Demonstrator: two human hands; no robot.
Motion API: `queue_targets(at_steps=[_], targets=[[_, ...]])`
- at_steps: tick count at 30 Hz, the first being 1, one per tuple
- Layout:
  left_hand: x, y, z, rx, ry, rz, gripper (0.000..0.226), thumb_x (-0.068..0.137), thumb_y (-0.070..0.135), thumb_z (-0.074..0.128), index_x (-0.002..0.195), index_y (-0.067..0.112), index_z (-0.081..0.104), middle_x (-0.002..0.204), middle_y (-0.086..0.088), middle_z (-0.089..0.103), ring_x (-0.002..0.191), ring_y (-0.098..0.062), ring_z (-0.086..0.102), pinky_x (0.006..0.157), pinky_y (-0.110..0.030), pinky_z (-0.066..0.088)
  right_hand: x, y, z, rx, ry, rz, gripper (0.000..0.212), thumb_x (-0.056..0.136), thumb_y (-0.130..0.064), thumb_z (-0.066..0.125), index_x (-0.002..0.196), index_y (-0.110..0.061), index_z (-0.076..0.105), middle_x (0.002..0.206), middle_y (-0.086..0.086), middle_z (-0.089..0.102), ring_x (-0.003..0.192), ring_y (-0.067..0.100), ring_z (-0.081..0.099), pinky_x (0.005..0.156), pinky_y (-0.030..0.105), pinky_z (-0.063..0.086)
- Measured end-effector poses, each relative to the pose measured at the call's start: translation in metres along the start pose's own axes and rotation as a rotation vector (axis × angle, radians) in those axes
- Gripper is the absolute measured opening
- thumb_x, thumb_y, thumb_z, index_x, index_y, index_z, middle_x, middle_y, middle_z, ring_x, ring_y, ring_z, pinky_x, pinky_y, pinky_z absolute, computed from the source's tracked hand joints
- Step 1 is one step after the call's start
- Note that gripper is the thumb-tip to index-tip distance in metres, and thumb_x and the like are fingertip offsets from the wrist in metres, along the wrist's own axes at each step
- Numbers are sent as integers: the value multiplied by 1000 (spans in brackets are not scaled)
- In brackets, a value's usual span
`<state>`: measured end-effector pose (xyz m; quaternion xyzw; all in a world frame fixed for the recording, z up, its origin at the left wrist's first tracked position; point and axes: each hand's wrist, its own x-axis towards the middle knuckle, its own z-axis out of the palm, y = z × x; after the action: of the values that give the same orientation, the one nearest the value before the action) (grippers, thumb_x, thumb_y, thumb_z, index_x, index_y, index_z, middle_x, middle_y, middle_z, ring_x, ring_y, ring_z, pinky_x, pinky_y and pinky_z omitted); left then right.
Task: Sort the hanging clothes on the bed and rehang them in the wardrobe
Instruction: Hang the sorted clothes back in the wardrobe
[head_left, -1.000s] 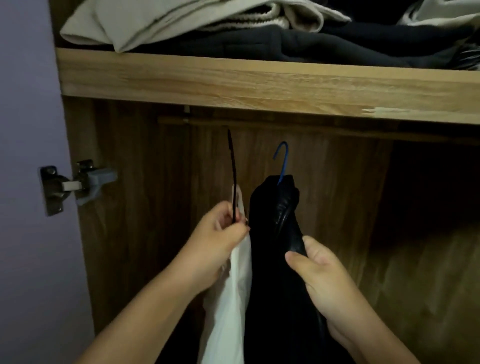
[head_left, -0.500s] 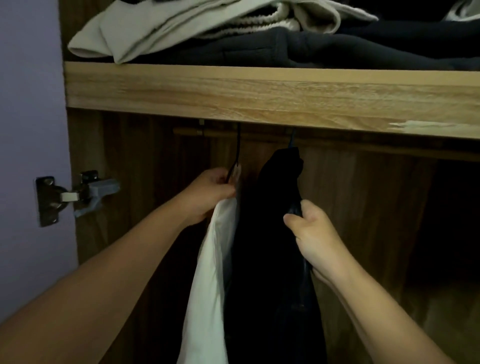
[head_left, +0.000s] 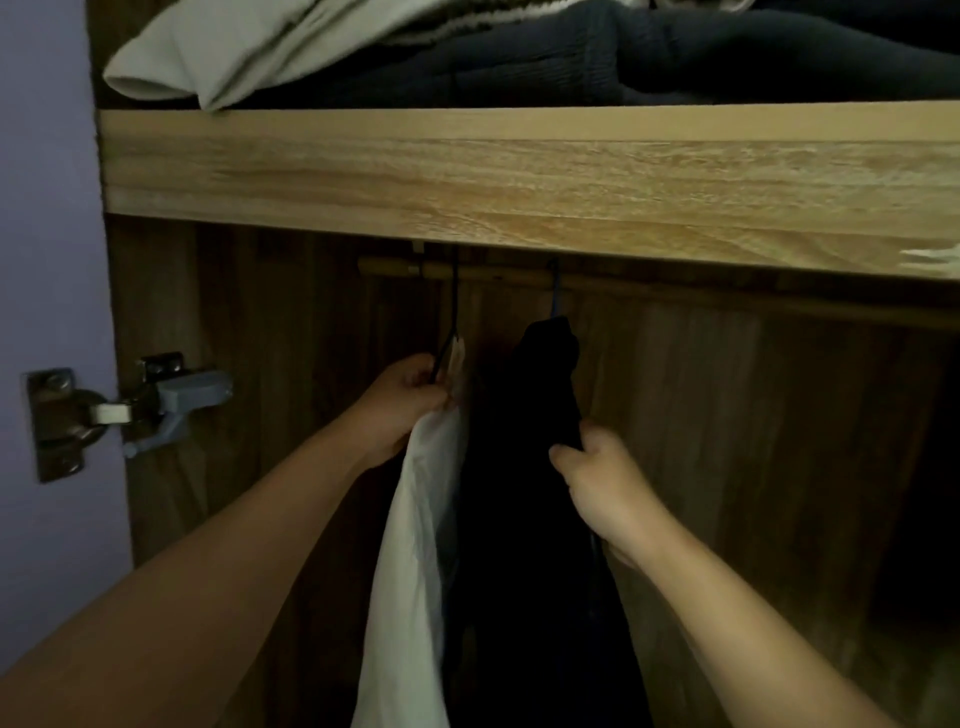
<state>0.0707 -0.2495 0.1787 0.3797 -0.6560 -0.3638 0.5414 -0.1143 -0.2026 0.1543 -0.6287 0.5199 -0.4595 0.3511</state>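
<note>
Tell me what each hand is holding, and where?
The left hand pinches the black hanger at its neck, atop the white garment. The right hand grips the black garment by its right edge.

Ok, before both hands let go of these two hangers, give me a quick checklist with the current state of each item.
1. Black hanger hook over the rail: cannot tell, its top is hidden behind the shelf edge.
2. Blue hanger hook over the rail: cannot tell, same reason.
3. Left hand holds the black hanger at the neck of the white garment: ok.
4. Right hand grips the black garment: ok.
5. White garment seated on its hanger: cannot tell, shoulders hidden.
6. Free rail to the right of the blue hook: ok.
</note>
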Motion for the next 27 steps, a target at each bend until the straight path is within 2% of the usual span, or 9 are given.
queue_targets(at_steps=[2, 5, 10, 13, 15, 20, 22, 24, 27], targets=[[-1, -9, -4, 11, -16, -30, 29, 83, -16, 46, 71, 11, 49, 68, -1, 49, 48, 6, 54, 48, -9, 42, 1, 3, 6, -24, -14, -13, 38, 100, -17, 40, 138, -17, 41, 125, 2, 56, 110, 18, 56, 97, 31, 45], [-7, -19, -10, 28, -31, -61, 23, 83, -13, 49, 75, 9, 47, 74, -3, 49, 62, -5, 54, 52, -9, 44, 5, 1, 20, -84, -14, -32, 46, 99, -19, 40, 144, -15, 33, 142, 6, 44, 127, 23, 45, 109, 39, 37], [-15, -19, -23, 35, -28, -85, 24, 84, -10, 53, 74, 11, 49, 73, 0, 50, 67, -7, 48, 57, -11, 42, 11, -16, 49, -155, -27, -50, 39, 98, -15, 39, 136, -7, 39, 132, 12, 50, 117, 28, 51, 104, 44, 41], [-19, -16, -30, 36, -25, -115, 16, 87, -3, 55, 85, 13, 58, 83, -1, 57, 77, -10, 54, 67, -18, 43, 12, -24, 66, -155, -12, -47, 36, 98, -17, 39, 132, -6, 42, 127, 13, 52, 114, 29, 52, 101, 44, 43], [-26, -13, -30, 52, -1, -120, 12, 90, 5, 56, 97, 14, 60, 91, 0, 60, 85, -9, 56, 71, -16, 43, 10, -26, 73, -165, 3, -41, 36, 98, -20, 41, 131, -6, 43, 128, 13, 52, 114, 30, 52, 100, 44, 44], [-62, -11, -25, 255, -49, -90, 37, 94, 16, 52, 130, 20, 45, 112, 8, 53, 102, -8, 51, 72, -9, 38, -14, -21, 77, -126, 15, -6, 51, 98, -31, 42, 143, -10, 30, 138, 7, 45, 120, 23, 48, 96, 29, 42], [-76, -13, -23, 322, 6, -63, 50, 95, 13, 49, 141, 21, 32, 115, 10, 44, 105, -5, 44, 74, -12, 37, -29, -13, 76, -115, 20, -27, 53, 97, -39, 42, 143, -13, 33, 139, 5, 46, 120, 21, 49, 98, 30, 42], [-90, -16, -23, 336, 52, -43, 55, 95, 12, 48, 144, 23, 26, 117, 10, 41, 107, -5, 42, 87, -16, 34, -46, -4, 75, -140, 11, -37, 54, 95, -47, 41, 140, -16, 39, 135, 6, 51, 119, 22, 51, 101, 36, 43], [-111, -23, -25, 335, 53, -59, 49, 95, 13, 48, 141, 20, 34, 120, 4, 50, 103, -8, 48, 85, -20, 37, -75, 9, 71, -227, -15, -59, 48, 97, -45, 38, 135, -16, 46, 127, 4, 56, 115, 18, 53, 96, 31, 44]])
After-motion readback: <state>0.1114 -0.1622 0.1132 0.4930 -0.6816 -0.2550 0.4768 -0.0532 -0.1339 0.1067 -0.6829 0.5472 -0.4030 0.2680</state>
